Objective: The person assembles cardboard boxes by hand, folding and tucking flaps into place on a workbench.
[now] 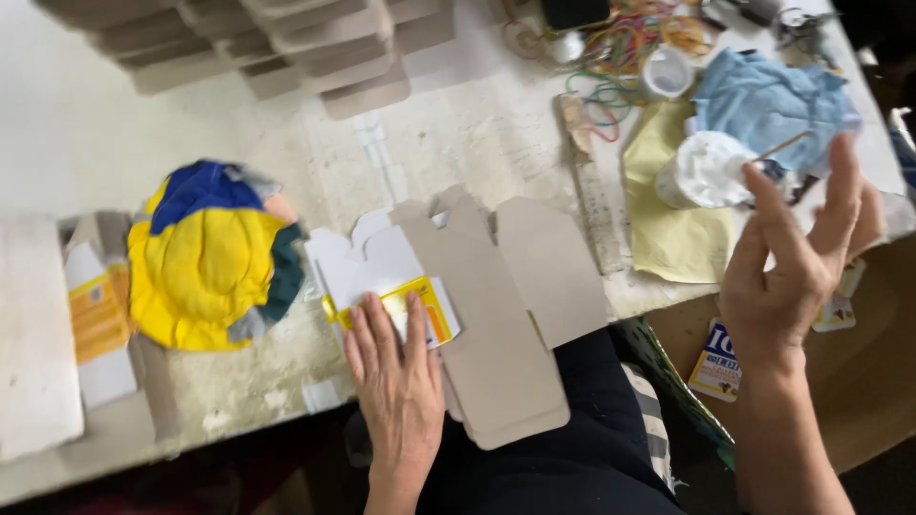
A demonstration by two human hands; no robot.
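Observation:
My left hand lies flat, fingers together, on a folded white and yellow carton piece at the table's front edge. Under and beside it lie flat grey cardboard box blanks that hang over the edge. My right hand is raised above the table's right side, fingers spread, palm toward me, holding nothing. Just beyond it stand a white glue pot with a thin stick in it and a crumpled blue cloth.
A yellow and blue bundle of cloth sits at the left, beside a flattened carton. Stacks of grey blanks stand at the back. Rubber bands, a ruler and yellow paper lie at the right. A brown box is below right.

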